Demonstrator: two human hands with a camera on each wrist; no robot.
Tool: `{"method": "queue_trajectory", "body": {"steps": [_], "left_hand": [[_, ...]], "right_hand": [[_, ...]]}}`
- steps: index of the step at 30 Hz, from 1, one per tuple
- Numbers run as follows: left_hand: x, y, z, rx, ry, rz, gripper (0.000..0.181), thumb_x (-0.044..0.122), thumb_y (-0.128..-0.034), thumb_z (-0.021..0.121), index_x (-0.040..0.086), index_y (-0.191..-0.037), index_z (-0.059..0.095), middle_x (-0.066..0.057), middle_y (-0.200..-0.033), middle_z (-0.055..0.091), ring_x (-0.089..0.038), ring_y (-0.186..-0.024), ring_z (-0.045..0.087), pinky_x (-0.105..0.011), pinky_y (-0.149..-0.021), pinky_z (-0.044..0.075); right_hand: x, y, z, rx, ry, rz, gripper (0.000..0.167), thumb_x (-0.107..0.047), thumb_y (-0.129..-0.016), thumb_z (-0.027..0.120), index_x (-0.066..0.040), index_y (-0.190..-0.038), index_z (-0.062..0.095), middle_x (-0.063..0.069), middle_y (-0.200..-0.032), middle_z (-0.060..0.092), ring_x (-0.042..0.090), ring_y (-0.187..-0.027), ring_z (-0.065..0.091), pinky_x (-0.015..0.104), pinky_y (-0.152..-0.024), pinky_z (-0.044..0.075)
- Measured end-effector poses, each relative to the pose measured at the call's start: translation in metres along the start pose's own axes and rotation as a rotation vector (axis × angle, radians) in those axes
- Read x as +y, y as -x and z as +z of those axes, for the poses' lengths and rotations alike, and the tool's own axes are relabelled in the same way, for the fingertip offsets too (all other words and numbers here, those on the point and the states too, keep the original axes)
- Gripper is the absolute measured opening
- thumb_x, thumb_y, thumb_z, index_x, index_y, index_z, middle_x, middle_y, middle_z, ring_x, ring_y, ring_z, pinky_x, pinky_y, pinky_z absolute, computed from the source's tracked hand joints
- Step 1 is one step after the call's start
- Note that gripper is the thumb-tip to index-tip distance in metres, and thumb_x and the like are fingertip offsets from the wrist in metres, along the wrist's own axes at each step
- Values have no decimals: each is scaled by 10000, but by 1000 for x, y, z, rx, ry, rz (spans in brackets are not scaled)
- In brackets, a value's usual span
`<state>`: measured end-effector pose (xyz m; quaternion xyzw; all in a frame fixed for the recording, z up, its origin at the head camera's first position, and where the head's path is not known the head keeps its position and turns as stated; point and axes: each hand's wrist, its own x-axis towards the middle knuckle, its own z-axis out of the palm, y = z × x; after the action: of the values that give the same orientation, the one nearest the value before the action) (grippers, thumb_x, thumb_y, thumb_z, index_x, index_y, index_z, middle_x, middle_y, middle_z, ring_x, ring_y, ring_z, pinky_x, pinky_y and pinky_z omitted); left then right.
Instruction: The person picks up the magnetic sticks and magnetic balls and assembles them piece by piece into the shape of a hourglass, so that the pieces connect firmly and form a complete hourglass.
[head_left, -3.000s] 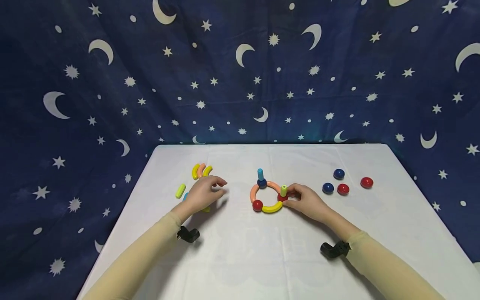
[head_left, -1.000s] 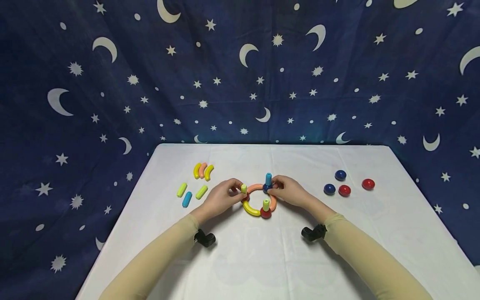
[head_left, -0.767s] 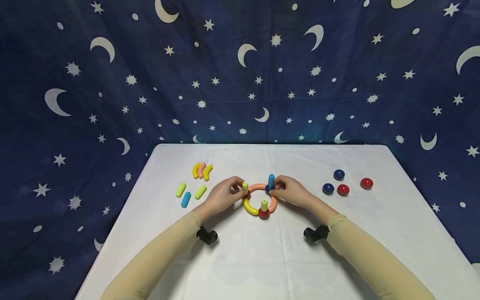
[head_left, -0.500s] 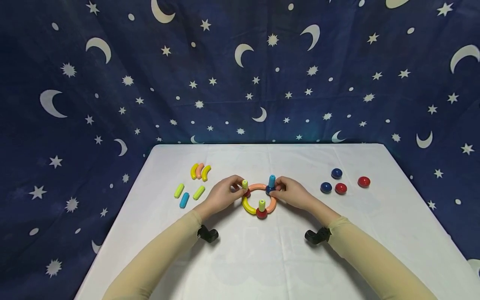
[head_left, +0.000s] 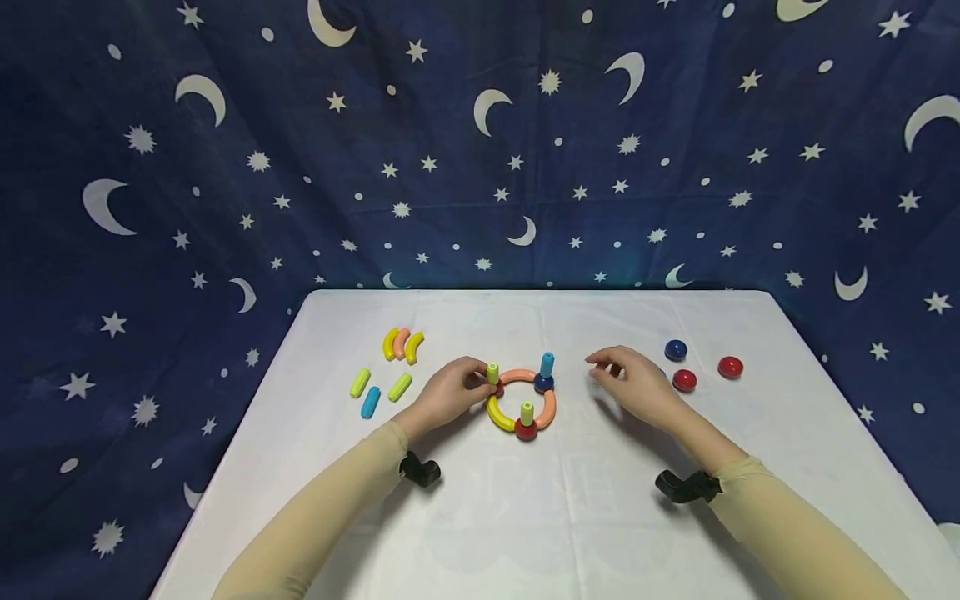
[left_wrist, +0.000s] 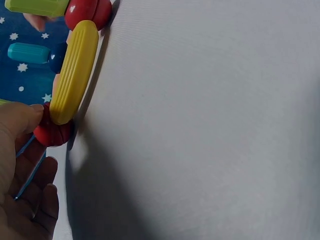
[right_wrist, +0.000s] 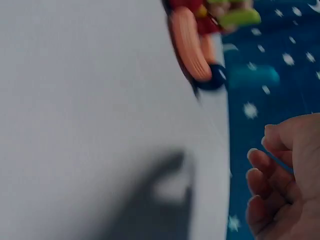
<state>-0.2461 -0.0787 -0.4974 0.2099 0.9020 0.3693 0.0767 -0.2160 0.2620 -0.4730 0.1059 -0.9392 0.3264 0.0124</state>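
Ring of glossy yellow and orange curved rods [head_left: 517,376] mid-worktop [head_left: 487,517], joined by two red balls [head_left: 527,429] and one dark-blue ball [head_left: 543,383]. Short upright rods on top: lime-green rods [head_left: 527,412] on the reds, light-blue rod [head_left: 547,363] on the dark-blue. Left hand [head_left: 450,390] pinches the ring's left red ball. Right hand [head_left: 636,385] apart from the ring, fingers loosely bent, holding nothing, near loose red and dark-blue balls [head_left: 684,381]. Loose curved and straight rods [head_left: 371,402] far left. Navy moon-and-star curtain [head_left: 442,133] behind.
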Motion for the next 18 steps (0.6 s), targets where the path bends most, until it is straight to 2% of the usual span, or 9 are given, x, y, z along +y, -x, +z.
{"method": "queue_trajectory", "body": {"steps": [4,7,11,15,18], "left_hand": [[-1,1,0,9,5,3,226,270,-960,737,160,-1154,703,31,-1104,656,-169,-978,613,-351,-849,504],[-1,1,-1,9,7,8,210,264,-964,732,162,-1145,702,39,-1092,653,-181,-979,608,-349,-848,498],[-2,2,0,4,11,8,201,261,-968,726,161,-1140,700,47,-1080,647,-169,-963,598,-347,-843,495],[-4,1,0,2,17,3,209,268,-969,725,164,-1148,697,44,-1097,647,-148,-966,590,-349,-853,497],[-4,0,1,-4,15,4,227,284,-968,724,168,-1161,696,47,-1105,649,-137,-968,592,-345,-860,501]], "right_hand": [[23,10,-33,148,95,-57,263,-205,-1009,653,-82,-1237,700,81,-1066,681,268,-972,590,457,-801,460],[42,20,-53,199,147,-14,287,-205,-1006,648,-51,-1246,683,131,-1096,680,324,-1016,574,516,-821,443],[62,34,-66,145,175,80,401,-255,-995,669,-8,-1310,635,211,-1197,647,396,-1074,557,579,-850,435],[77,44,-67,56,182,149,535,-295,-964,716,42,-1357,583,279,-1233,619,425,-1071,567,610,-854,450],[85,49,-64,31,183,178,575,-289,-944,738,71,-1357,563,322,-1223,610,453,-1055,581,632,-856,460]]}}
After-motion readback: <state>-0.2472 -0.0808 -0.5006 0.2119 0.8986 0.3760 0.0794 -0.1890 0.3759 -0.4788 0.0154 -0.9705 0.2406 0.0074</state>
